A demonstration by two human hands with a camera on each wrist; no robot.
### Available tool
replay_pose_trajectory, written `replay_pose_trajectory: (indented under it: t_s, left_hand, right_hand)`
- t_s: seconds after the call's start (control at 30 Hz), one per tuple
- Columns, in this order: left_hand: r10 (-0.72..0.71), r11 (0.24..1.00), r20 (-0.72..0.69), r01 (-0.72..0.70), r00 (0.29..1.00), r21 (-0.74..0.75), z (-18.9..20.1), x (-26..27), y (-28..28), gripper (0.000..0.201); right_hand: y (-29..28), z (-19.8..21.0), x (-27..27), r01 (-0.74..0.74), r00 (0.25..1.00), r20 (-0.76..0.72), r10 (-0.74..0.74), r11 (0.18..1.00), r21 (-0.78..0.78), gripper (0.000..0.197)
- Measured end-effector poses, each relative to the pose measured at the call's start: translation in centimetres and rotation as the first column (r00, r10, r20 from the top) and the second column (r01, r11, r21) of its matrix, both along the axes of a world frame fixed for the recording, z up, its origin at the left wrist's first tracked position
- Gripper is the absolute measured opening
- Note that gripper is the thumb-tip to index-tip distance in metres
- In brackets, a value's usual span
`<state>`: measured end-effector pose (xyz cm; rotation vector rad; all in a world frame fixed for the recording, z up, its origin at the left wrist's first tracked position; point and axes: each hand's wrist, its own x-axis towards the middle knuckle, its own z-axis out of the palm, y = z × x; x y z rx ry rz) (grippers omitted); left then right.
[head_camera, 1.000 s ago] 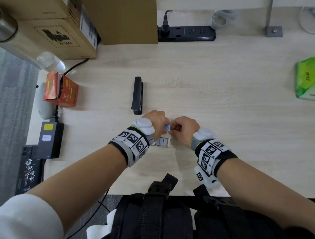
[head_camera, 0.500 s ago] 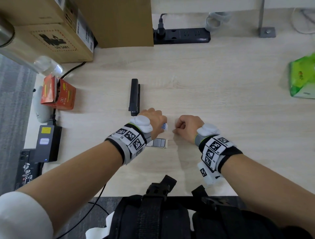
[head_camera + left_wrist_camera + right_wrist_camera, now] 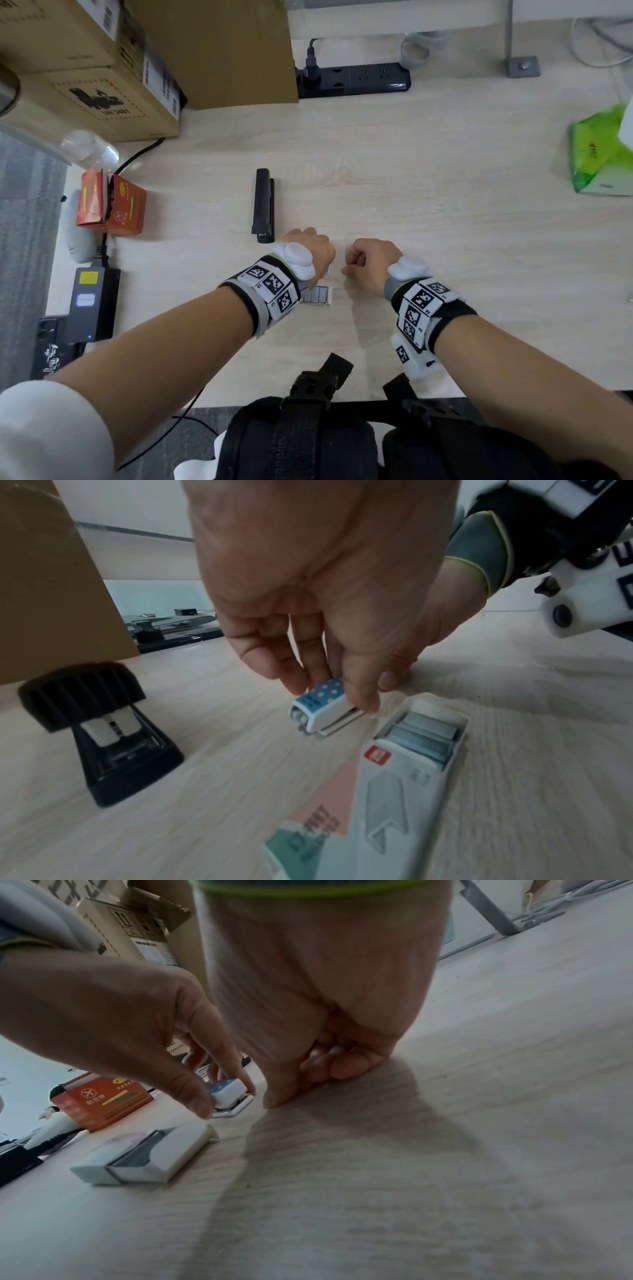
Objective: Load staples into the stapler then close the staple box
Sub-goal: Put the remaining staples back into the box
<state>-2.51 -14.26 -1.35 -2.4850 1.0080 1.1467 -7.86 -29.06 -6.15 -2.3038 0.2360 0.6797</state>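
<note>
Item 1, small blue-dotted stapler (image 3: 322,706), pinched in my left hand (image 3: 310,248) low over the bench (image 3: 445,205), beside the open staple box (image 3: 411,764) just nearer me, handy for loading; right hand (image 3: 371,260) clenched, empty, alongside.

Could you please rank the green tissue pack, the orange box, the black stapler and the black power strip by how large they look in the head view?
1. Green tissue pack, cut off by the frame.
2. Black power strip.
3. Orange box, nearly equal to the strip.
4. Black stapler.
</note>
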Motion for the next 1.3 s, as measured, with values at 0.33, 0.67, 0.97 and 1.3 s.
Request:
replay_pose_trajectory:
  t_s: [0.33, 0.67, 0.97, 1.3]
  left_hand:
    - [-0.089, 0.991, 0.102, 0.098, 0.991, -0.091, 0.9, 3.7, 0.2, 0.021]
    - [-0.202, 0.976, 0.129, 0.211, 0.971, -0.061, 1.3, 8.0, -0.1, 0.048]
    - [-0.197, 0.973, 0.171, 0.214, 0.966, -0.088, 0.1, 7.4, 0.4, 0.046]
    - [0.184, 0.800, 0.304, 0.037, 0.935, -0.599, -1.4, 3.4, 3.7, 0.035]
  right_hand:
    - [0.0, 0.4, 0.1, -0.043, 0.999, -0.003, 0.042, 0.999, -0.029, 0.009]
    - [-0.2, 0.0, -0.1, -0.009, 1.000, 0.021, 0.008, 0.999, 0.035, 0.010]
    - [-0.2, -0.1, 0.1, -0.030, 0.999, 0.021, 0.029, 0.999, 0.024, 0.010]
    - [-0.2, -0.1, 0.0, -0.032, 0.999, 0.023, 0.031, 0.999, 0.013, 0.013]
